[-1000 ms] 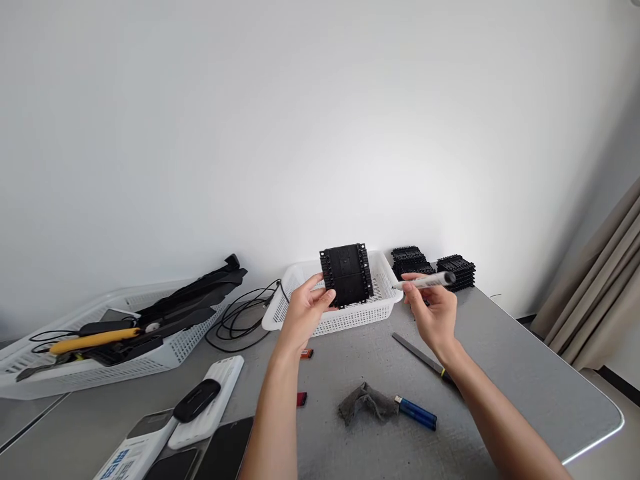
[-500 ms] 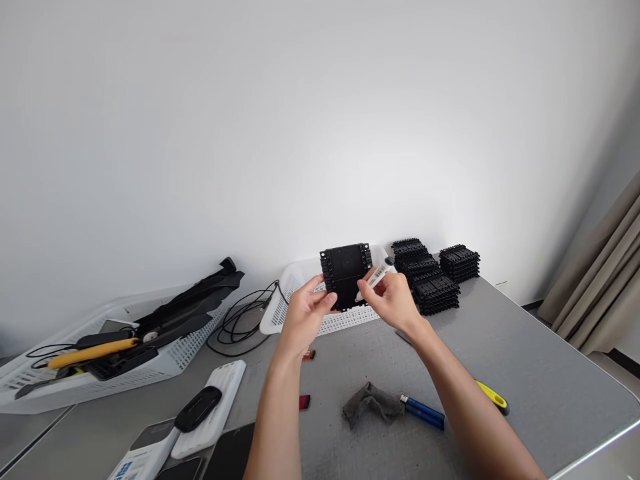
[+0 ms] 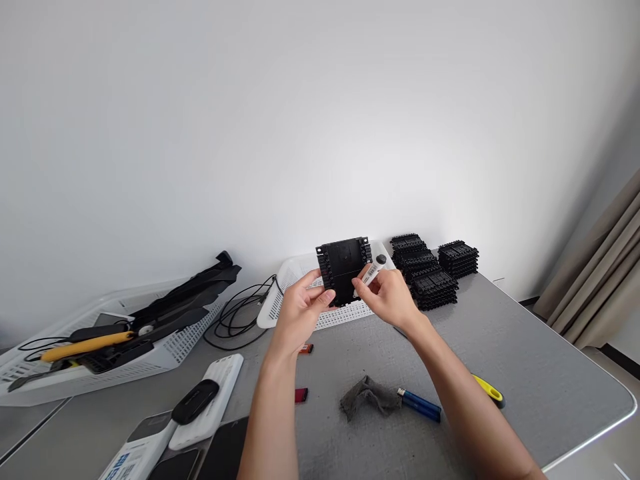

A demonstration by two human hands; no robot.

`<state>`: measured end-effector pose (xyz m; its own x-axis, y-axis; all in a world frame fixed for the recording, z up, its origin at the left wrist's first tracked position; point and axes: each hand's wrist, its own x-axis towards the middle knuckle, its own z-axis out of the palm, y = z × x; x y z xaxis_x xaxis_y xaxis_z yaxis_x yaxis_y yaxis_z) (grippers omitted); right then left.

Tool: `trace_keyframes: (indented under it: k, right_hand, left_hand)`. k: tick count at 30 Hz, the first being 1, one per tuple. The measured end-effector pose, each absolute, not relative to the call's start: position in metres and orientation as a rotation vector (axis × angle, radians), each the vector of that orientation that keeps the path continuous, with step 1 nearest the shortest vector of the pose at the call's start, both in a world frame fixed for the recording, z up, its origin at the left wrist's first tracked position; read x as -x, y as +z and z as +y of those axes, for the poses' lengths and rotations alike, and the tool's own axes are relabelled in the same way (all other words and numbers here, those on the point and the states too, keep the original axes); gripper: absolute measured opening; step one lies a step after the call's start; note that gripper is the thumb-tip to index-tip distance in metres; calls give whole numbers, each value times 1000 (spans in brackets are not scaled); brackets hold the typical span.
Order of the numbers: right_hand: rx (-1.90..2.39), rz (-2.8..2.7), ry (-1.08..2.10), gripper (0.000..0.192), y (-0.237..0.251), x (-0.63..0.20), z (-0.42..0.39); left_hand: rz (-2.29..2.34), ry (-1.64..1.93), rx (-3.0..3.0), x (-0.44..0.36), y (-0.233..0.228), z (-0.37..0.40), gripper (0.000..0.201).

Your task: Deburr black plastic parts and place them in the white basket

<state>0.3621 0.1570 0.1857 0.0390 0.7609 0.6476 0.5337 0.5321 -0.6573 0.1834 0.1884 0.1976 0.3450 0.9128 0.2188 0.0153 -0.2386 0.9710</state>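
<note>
Black plastic module (image 3: 344, 269), square with rows of small studs down both side edges, is held upright above the grey table (image 3: 525, 373), in front of the white mesh basket (image 3: 295, 293) at the table's far edge. In the head view, the left hand (image 3: 300, 313) pinches the module's lower left corner between thumb and curled fingers. The right hand (image 3: 387, 300) is closed around a white marker (image 3: 373, 272), which slants up to the right with its dark cap end uppermost; its lower end touches or lies just over the module's right edge, and which of the two cannot be told. Behind the right hand, stacks of similar black modules (image 3: 434, 267) stand near the far right of the table. Nearer the person lie a crumpled grey cloth (image 3: 367, 399), a blue lighter (image 3: 419, 405) just beside it, a yellow-handled tool (image 3: 489, 391) partly hidden by the right forearm, and two small red pieces (image 3: 301, 395). To the left, a second white basket (image 3: 165, 347) holds a yellow-handled tool and black parts, with black cables (image 3: 240, 317) coiled between the two baskets. White and black devices (image 3: 200, 407) lie at the near left edge.
</note>
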Motion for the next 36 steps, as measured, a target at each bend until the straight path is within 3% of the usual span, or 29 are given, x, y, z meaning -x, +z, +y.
trace_keyframes:
  k: [7,13,18,24,36]
  right_hand:
    - [1120,-1619,318,28,187,-363,155]
    - [863,-1443,469,26,183,-367,156]
    - [851,-1415,284,9,180,-369,156]
    - [912,-1535,-5,7,174,-364,156]
    - [971,-1609,-69,6,179,-364,152]
  left_hand:
    - [876,1089,-1566,-182,197,189,83]
    - [898,1135,-1509,-183,198,189,80]
    - [904,1069,-1524,-185,202,185,81]
    - [878,1039,-1510,-186,204,182,81]
    - [819,984,-1531,-183,204,182,85]
